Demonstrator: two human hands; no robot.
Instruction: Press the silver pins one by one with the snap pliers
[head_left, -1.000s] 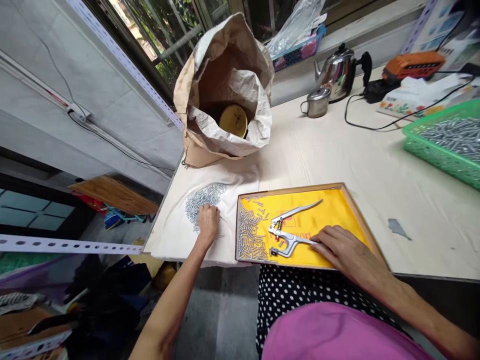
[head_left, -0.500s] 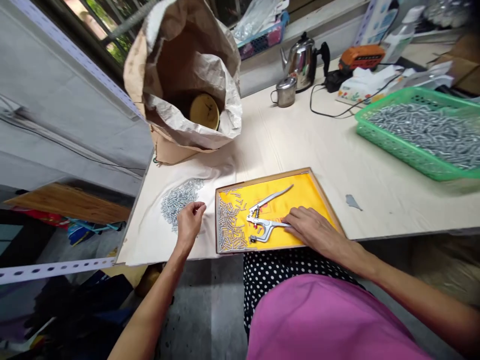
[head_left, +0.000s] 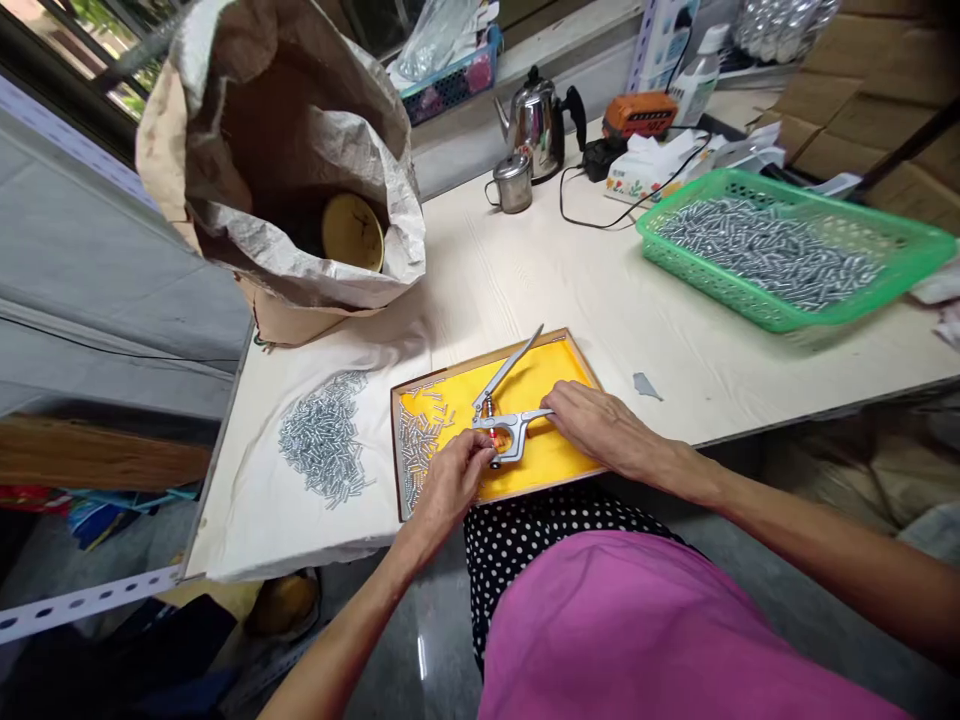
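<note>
Hundreds of short metal sleeves are lying heaped on white cloth at the table's left edge, within easy reach. Your left hand is pinching at the head of the steel pliers inside the yellow-lined tray at the front edge. Your right hand, fingers pressed together, is pinning the lower handle flat, probably steadying it.
</note>
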